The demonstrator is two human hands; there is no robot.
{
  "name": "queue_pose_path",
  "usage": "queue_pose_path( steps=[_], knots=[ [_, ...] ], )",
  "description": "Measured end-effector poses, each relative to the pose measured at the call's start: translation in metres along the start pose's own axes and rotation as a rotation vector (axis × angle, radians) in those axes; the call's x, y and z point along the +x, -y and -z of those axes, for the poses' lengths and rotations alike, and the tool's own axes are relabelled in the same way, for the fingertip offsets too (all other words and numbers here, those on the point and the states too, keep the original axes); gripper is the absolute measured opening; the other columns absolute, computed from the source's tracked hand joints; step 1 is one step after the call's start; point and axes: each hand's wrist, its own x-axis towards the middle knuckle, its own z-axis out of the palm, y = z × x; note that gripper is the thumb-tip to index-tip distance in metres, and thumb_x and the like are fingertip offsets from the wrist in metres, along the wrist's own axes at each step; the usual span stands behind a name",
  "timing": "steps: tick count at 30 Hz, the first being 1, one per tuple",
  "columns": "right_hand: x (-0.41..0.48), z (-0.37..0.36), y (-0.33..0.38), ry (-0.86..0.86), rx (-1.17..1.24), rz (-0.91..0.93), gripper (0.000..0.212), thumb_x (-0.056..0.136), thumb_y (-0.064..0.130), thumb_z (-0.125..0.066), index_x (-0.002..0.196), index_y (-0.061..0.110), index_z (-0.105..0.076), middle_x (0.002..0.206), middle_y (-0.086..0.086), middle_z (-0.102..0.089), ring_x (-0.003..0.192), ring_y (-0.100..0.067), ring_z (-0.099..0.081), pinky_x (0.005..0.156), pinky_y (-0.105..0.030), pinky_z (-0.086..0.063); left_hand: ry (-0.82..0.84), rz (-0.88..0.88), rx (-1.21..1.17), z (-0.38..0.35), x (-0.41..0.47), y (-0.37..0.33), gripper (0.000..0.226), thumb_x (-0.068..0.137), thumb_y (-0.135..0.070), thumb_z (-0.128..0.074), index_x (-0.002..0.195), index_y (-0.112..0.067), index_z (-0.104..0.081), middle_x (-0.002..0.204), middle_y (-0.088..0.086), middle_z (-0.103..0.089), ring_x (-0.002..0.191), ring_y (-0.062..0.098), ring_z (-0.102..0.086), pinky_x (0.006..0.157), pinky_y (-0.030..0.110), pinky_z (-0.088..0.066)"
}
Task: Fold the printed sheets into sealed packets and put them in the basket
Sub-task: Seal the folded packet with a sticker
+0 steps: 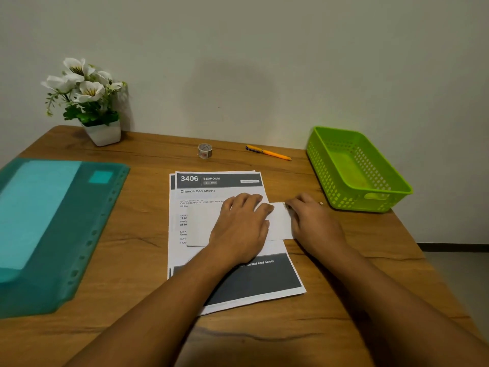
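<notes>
Printed sheets point(232, 276) lie in a loose stack on the wooden counter point(127, 266), directly under both hands, with the top page headed "3406 BEDROOM" and "Change Bed Sheets". On that stack rests a folded white packet point(201, 223), its long side running left to right. The left hand point(242, 226) lies flat on the packet, palm down, fingers spread and pressing, not gripping anything. The right hand point(311, 221) sits at the packet's right end, its fingertips touching the upper right corner, where a small bit of tape point(285, 206) seems to show; whether the fingers pinch the paper or only press on it cannot be told. A ring shows on this hand.

Beyond the right hand and further to its right stands the green basket point(370, 200), with nothing inside. Beyond the left hand, near the wall, a roll of tape point(204, 151) stands on edge, and an orange pen point(268, 152) lies to the right of it. Well to the left of the left hand lies a teal plastic folder point(87, 234), and past it a white pot of flowers point(87, 102).
</notes>
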Motion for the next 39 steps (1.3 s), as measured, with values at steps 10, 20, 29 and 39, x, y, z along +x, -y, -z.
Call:
queue_pose_path(
  steps=[10, 20, 29, 39],
  knots=[
    [-0.021, 0.011, -0.006, 0.04, -0.163, 0.132, 0.042, 0.098, 0.022, -0.061, 0.14, 0.025, -0.064, 0.134, -0.002, -0.067, 0.112, -0.025, -0.063, 0.075, -0.037, -0.06, 0.178, 0.037, 0.122, 0.002, 0.003, -0.006, 0.059, 0.106, -0.054, -0.012, 0.163, -0.037, -0.009, 0.172, 0.003, -0.004, 0.158, 0.029, 0.001, 0.126, 0.056, -0.002],
    [-0.001, 0.009, 0.007, 0.113, -0.163, 0.057, 0.051, 0.103, 0.033, -0.052, 0.154, 0.03, -0.045, 0.133, -0.003, -0.053, 0.108, -0.024, -0.058, 0.074, -0.04, -0.06, 0.182, 0.028, 0.123, 0.0, 0.004, -0.005, 0.058, 0.107, -0.053, -0.012, 0.163, -0.037, -0.009, 0.172, 0.002, -0.005, 0.158, 0.028, 0.001, 0.126, 0.055, 0.0],
    [-0.029, 0.001, -0.015, -0.004, 0.069, 0.06, 0.041, 0.101, 0.016, -0.055, 0.138, 0.026, -0.066, 0.14, 0.002, -0.065, 0.115, -0.027, -0.057, 0.088, -0.043, -0.055, 0.166, 0.065, 0.102, 0.004, 0.011, -0.017, 0.056, 0.106, -0.045, -0.024, 0.16, -0.029, -0.023, 0.169, 0.007, -0.018, 0.156, 0.032, -0.012, 0.124, 0.058, -0.01],
    [-0.029, -0.003, -0.012, -0.074, -0.012, 0.054, 0.037, 0.099, 0.018, -0.054, 0.134, 0.017, -0.065, 0.135, -0.001, -0.065, 0.103, -0.027, -0.058, 0.084, -0.041, -0.052, 0.118, -0.123, 0.089, -0.007, 0.02, -0.03, 0.055, 0.107, -0.035, -0.028, 0.161, -0.022, -0.027, 0.168, -0.003, -0.024, 0.155, 0.021, -0.017, 0.124, 0.054, -0.012]
  ],
)
